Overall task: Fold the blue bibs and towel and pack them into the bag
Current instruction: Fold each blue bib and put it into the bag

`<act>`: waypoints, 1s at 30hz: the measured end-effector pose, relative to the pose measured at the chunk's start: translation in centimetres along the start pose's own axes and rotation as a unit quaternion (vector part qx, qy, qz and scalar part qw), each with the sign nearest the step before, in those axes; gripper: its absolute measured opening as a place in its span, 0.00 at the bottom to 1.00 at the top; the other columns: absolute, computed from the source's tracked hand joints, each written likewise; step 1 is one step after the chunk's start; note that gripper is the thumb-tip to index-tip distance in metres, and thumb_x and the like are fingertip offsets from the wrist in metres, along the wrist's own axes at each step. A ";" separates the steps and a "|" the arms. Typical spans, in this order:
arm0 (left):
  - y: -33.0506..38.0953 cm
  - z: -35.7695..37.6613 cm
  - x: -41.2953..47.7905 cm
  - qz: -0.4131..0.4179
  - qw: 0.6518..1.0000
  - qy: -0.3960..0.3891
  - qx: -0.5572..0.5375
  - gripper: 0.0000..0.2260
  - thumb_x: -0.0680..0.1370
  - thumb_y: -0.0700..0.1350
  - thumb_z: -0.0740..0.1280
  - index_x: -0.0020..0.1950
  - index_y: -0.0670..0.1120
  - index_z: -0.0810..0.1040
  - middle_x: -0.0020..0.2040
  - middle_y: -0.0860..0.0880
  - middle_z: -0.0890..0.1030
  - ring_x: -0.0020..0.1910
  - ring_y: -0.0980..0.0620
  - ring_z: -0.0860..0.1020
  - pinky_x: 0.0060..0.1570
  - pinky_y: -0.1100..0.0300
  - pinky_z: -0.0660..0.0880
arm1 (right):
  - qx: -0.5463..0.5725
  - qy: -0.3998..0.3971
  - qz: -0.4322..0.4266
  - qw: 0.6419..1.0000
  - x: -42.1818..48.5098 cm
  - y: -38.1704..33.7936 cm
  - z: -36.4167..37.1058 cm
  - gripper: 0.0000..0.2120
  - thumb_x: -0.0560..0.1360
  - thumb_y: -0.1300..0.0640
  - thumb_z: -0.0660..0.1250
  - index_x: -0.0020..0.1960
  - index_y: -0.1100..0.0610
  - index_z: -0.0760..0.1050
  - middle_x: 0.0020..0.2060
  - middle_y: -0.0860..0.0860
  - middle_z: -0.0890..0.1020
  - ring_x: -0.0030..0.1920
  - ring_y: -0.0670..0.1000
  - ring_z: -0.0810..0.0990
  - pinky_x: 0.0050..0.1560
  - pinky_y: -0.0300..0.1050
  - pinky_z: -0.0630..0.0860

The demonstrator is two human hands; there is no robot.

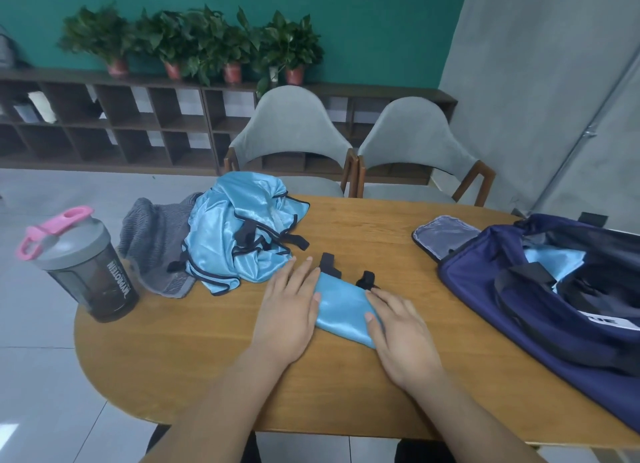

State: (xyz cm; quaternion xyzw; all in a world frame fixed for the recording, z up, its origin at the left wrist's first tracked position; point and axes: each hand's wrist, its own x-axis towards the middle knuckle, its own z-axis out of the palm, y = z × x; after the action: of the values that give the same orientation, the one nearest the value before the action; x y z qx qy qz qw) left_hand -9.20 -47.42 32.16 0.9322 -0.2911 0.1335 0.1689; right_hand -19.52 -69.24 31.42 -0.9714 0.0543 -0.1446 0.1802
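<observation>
Both hands are down on the wooden surface (207, 341) now, flanking a small folded blue bib (341, 310) right in the middle. The left hand (285, 312) lies flat, fingers (298, 272) stretched out and open, its inner edge pressed against the bib's left side. The right hand (398, 331) rests over the bib's right end, palm down, fingers spread loosely on the fabric rather than pinching it. Two black strap ends poke out from the bib's far edge. Behind and to the left, a rumpled heap of unfolded blue bibs (239, 234) with black trim sits on the surface, and a grey towel (152, 244) lies bunched against that heap's left side, hanging partly over the edge. Further left stands a dark shaker bottle (86, 268) with a grey lid and pink cap, upright near the rim. Over on the right, the navy bag (519, 310) lies open, its flap thrown back, and a piece of blue fabric (554, 260) already shows inside its mouth. Two grey chairs (294, 127) stand across the table, potted plants on the shelf behind
</observation>
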 end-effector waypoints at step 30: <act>0.8 0.2 -0.9 0.098 0.985 -0.108 -0.088 0.28 0.87 0.59 0.52 0.86 0.52 0.55 0.85 0.54 0.57 0.84 0.60 0.48 0.82 0.53 0.51 | 0.064 -0.081 -0.068 0.992 4.5 -4.4 0.3 0.23 0.88 0.49 0.54 0.81 0.51 0.65 0.78 0.45 0.70 0.77 0.46 0.67 0.78 0.44 0.62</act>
State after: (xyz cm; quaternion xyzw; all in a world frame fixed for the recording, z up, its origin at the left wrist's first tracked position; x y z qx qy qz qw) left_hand -10.36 -47.72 31.86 0.8895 -0.4083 0.0218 0.2040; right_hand -14.92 -65.77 33.93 -0.9678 -0.0358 -0.0803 0.2358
